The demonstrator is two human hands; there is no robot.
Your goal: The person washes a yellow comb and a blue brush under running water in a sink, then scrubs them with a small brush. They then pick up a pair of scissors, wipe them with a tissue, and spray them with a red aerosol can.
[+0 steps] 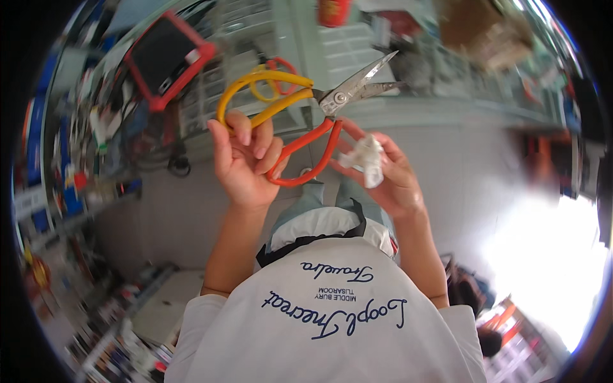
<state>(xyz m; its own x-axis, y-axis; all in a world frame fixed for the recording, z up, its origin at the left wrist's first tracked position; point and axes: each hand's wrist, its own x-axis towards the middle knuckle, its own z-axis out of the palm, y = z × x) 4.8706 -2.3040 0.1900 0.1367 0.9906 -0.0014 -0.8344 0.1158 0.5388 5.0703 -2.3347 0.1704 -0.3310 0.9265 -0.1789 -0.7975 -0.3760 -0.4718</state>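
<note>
My left hand point(250, 159) grips a large pair of scissors point(340, 99) by its loop handles, one yellow and one orange-red. The metal blades stand apart and point up to the right, over the edge of a glass counter. In my right hand point(399, 179) is a crumpled white tissue point(367, 159), pinched between the fingers. Those fingers are close beside the orange-red handle; whether they touch it I cannot tell.
On the glass counter point(306, 48) lie a red-framed device with a dark screen point(165, 54) and a smaller pair of scissors point(282, 71). A red container point(334, 11) and a brown box point(485, 32) sit farther back. Crowded shelves point(38, 191) line the left.
</note>
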